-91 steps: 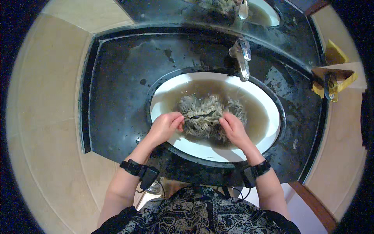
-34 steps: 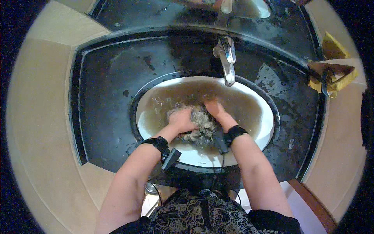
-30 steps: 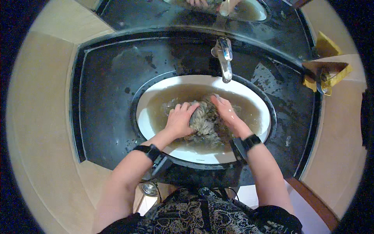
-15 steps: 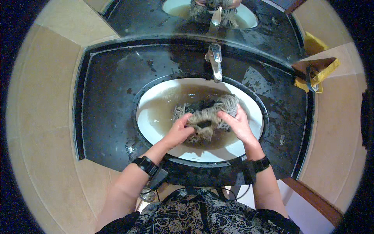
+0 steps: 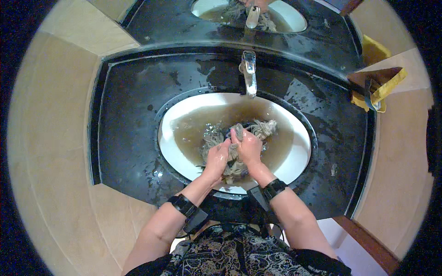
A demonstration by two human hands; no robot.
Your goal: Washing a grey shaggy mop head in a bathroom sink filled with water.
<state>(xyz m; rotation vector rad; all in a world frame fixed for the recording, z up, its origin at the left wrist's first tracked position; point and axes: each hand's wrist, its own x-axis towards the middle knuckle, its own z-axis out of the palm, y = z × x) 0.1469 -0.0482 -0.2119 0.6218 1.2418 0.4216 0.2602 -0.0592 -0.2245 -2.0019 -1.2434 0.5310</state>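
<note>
A wet grey mop head with stringy strands lies bunched in murky brown water inside a white oval sink. My left hand is closed on its strands near the middle of the basin. Right beside it, my right hand grips a bunched part, with a bit of grey sticking up between the thumb and fingers. The two hands nearly touch. Some strands spread out to the left and right of them, and others hang below toward the near rim. The dark middle of the mop head is mostly hidden.
A chrome faucet stands behind the sink, with no stream seen coming from it. The black countertop is wet in patches. A mirror rises at the back. At the right wall sits a brown and yellow holder with something inside.
My hands have come together from farther apart, the right one moving left. The mop head is now squeezed between them, lower in the water, instead of stretched out.
</note>
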